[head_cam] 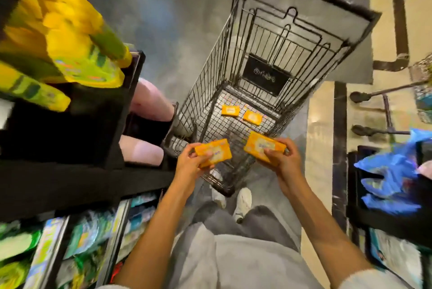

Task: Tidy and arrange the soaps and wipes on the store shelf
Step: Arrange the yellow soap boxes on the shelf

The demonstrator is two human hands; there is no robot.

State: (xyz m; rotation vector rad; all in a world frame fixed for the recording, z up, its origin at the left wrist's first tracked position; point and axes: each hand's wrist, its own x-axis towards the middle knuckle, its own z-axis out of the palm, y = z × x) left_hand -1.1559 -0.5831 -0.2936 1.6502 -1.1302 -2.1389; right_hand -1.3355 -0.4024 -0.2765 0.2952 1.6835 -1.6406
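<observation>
The left hand (189,160) and right hand (284,155) each clamp one orange soap pack (214,153), (264,147) above the cart's (210,73) near edge. Packs appear light, rigid, slick-wrapped; gripping the long edges suits them. Two more (230,110) lie on the cart floor.

an orange soap pack in each hand's grip: left hand (190,165) with one pack (214,152), right hand (284,158) with another (263,146), above a wire cart (236,92)

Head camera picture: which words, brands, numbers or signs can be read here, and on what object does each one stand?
None can be read with certainty.
Black plate on the shopping cart: pale curly writing, illegible.
Orange pack in the left hand: print blurred.
Orange pack in the right hand: print blurred.
Two orange packs on the cart floor: too small.
Yellow packs and blue packs on shelves: blurred.
</observation>
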